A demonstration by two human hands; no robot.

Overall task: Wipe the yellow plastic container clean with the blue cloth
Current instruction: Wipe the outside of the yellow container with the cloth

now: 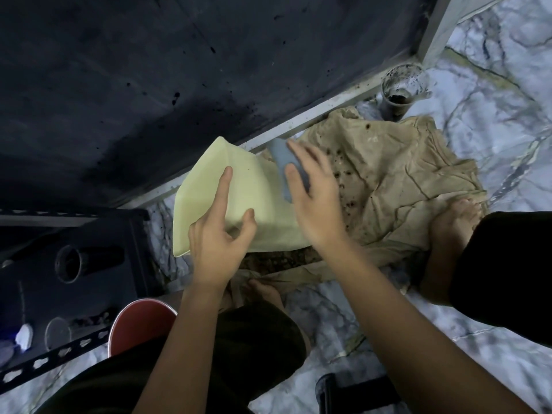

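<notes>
The pale yellow plastic container (254, 189) lies tilted, bottom side up, over a tan sheet on the floor. My left hand (219, 234) steadies it, index finger stretched across its flat face and thumb pressed on the near part. My right hand (316, 198) presses the folded blue cloth (283, 161) against the container's right edge; the fingers are blurred and cover most of the cloth.
A crumpled tan sheet (403, 180) speckled with dark soil spreads over the marble floor. A dirty clear cup (400, 91) stands behind it. A dark wall panel (179, 70) rises at the left. A red bowl (140, 321) and a black rack (74, 258) sit near my knees.
</notes>
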